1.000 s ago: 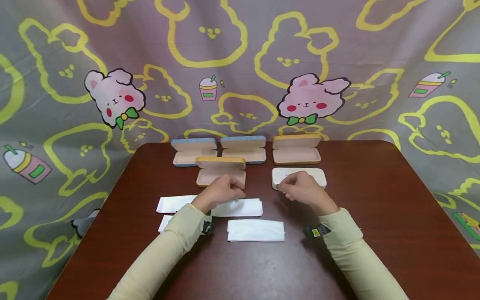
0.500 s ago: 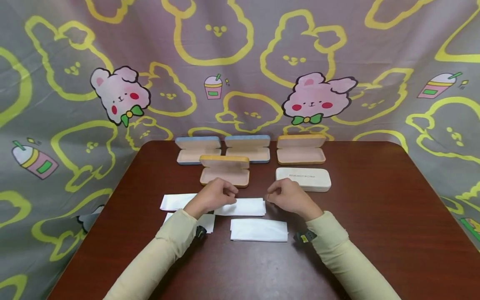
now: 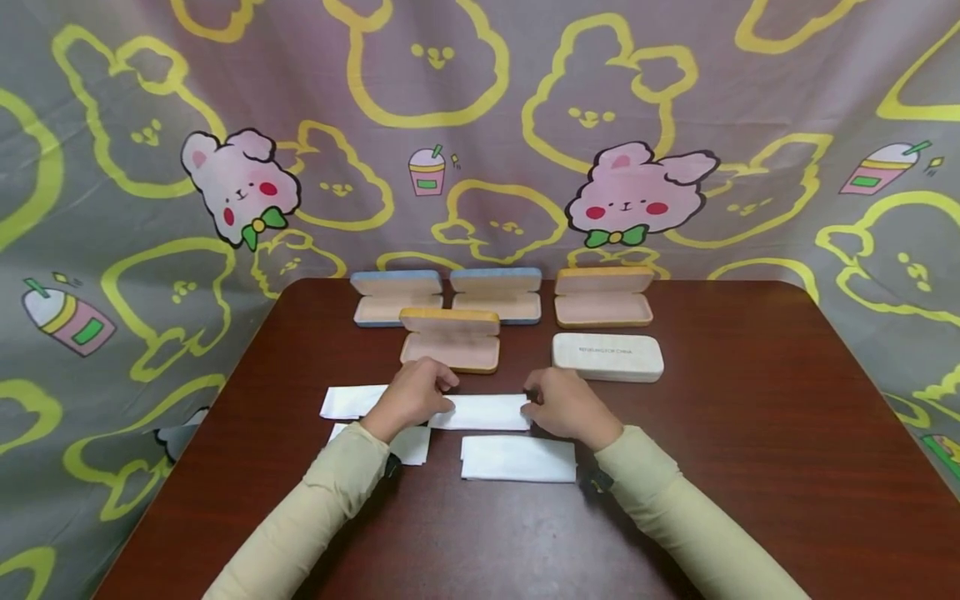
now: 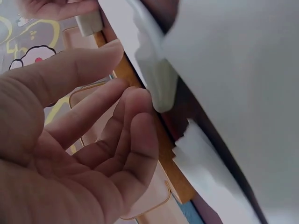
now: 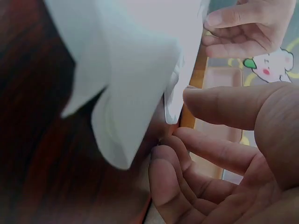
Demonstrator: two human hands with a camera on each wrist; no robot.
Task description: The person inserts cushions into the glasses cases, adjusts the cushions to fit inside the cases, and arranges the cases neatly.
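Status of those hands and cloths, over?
Left hand and right hand at opposite ends of one folded white cloth. Cloth on table. Nothing visibly blocking.

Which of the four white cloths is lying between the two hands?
The back right cloth: only it has the left hand at one end and the right hand at the other.

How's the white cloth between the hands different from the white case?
The cloth is folded flat; the case is thick and boxy. The cloth looks plain; the case has printing on top. The cloth lies nearer; the case farther back. Both look whitish and oblong.
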